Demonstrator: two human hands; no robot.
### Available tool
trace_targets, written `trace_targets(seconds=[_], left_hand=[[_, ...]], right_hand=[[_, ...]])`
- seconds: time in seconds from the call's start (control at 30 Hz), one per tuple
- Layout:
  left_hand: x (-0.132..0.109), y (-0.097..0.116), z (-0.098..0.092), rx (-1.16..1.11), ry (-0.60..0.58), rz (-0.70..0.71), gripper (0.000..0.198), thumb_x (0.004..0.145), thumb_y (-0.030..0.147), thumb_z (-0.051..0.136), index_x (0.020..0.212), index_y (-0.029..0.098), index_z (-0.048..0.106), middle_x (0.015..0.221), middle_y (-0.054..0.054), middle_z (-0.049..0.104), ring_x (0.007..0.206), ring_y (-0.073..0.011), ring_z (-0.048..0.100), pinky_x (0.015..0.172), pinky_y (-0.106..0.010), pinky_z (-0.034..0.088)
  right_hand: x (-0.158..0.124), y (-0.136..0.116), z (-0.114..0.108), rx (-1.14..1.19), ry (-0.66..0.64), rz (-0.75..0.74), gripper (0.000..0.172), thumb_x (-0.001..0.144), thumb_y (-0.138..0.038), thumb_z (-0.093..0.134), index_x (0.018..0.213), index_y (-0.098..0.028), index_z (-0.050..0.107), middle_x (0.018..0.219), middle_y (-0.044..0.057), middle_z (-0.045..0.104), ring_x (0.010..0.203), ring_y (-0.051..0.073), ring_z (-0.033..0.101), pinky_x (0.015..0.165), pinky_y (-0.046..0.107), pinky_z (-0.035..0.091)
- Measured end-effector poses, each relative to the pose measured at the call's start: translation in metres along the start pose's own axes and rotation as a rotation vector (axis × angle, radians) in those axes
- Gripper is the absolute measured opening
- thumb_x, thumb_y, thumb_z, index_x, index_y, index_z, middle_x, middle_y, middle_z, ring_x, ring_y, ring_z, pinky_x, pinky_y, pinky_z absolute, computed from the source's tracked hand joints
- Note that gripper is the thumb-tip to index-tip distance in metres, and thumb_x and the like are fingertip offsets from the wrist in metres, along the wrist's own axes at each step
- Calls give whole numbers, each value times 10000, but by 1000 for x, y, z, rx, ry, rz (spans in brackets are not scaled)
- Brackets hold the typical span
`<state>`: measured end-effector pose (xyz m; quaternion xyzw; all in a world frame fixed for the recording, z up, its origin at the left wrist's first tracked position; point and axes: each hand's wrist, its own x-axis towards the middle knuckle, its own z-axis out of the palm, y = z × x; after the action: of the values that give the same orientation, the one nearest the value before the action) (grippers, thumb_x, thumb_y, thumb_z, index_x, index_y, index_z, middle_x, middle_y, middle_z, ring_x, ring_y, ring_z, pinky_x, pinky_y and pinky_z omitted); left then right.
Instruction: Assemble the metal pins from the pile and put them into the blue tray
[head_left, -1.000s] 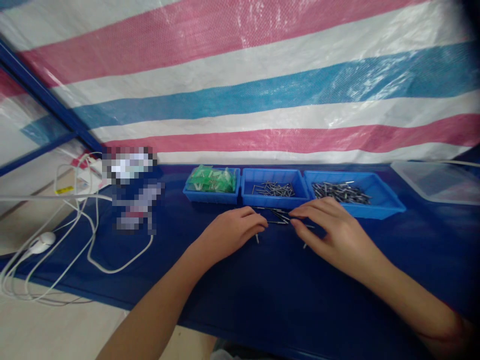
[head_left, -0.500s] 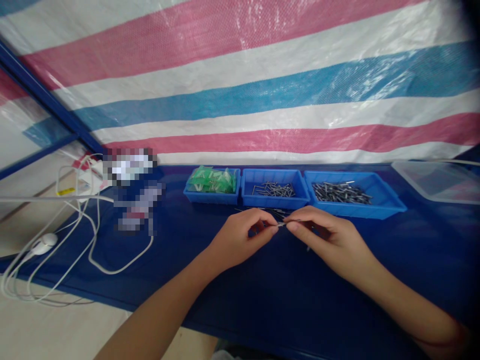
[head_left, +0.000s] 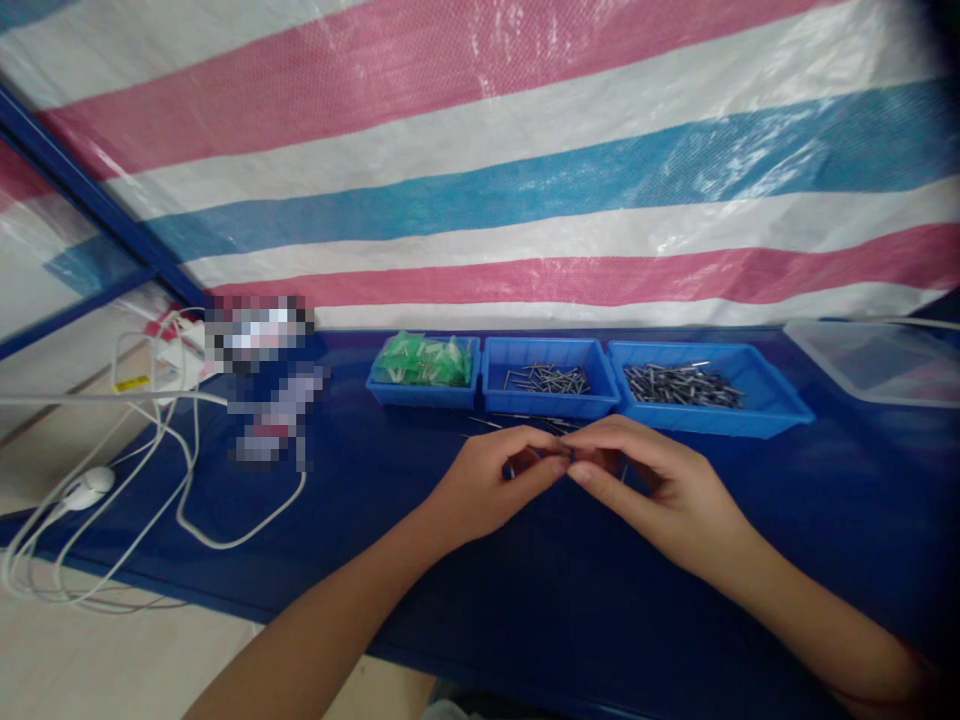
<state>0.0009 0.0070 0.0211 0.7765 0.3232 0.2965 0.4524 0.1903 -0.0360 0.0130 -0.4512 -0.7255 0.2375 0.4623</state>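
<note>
My left hand [head_left: 484,485] and my right hand [head_left: 660,485] meet at their fingertips above the table, in front of the blue bins. Thumb and forefinger of each hand are pinched together on a thin metal piece [head_left: 564,453], mostly hidden by the fingers. Its exact kind cannot be made out. A slim rod-like end [head_left: 625,472] shows below my right fingers. Behind my hands, several thin dark metal rods [head_left: 551,424] lie loose on the table.
Along the back stand a blue bin [head_left: 424,397] of green plastic packets and two blue bins, middle [head_left: 551,404] and right [head_left: 776,400], holding thin metal pieces. A clear plastic lid [head_left: 862,365] lies far right. White cables [head_left: 225,545] and blurred items [head_left: 277,415] occupy the left.
My fingertips have drawn closer together, my left hand shifting slightly right. The thin piece that showed between them is now more covered. The bins have not moved.
</note>
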Motion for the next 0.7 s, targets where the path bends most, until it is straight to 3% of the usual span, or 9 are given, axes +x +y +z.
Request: trace_targets(seconds=[0.13, 0.23, 0.37, 0.53, 0.7], left_hand=[[1, -6, 2, -162, 106, 14, 192, 889, 310, 595, 986, 163, 672, 1029, -65, 661, 897, -151, 616, 761, -234, 473], [2, -8, 3, -166, 113, 45, 169, 873, 301, 620, 964, 181, 695, 1048, -62, 641, 942, -153, 604, 791, -236, 470], [1, -5, 5, -170, 105, 35, 180, 861, 295, 629, 968, 169, 701, 989, -63, 647, 883, -147, 603, 746, -236, 471], [1, -4, 7, -217, 178, -77, 210, 845, 313, 642, 979, 159, 691, 898, -45, 676, 707, -107, 583, 642, -217, 454], [1, -4, 7, -266, 177, -96, 215, 836, 324, 646, 958, 154, 699, 841, -45, 691, 671, -111, 588, 608, -218, 452]], right_hand=[[0, 1, 2, -30, -3, 79, 152, 859, -321, 620, 987, -245, 649, 833, 9, 661, 700, 136, 585, 632, 265, 485], [0, 3, 4, -2, -29, 141, 144, 876, -353, 591, 938, -238, 652, 840, 20, 673, 731, 152, 607, 641, 273, 492], [-1, 6, 5, 41, -43, 202, 185, 881, -395, 573, 870, -232, 660, 818, 24, 678, 764, 170, 634, 659, 281, 504], [-1, 6, 5, 40, -22, 213, 195, 865, -404, 594, 851, -224, 666, 812, 30, 688, 731, 169, 634, 640, 281, 515], [1, 3, 6, 148, -22, 235, 186, 858, -395, 611, 850, -220, 675, 802, 32, 700, 708, 166, 646, 613, 275, 533]])
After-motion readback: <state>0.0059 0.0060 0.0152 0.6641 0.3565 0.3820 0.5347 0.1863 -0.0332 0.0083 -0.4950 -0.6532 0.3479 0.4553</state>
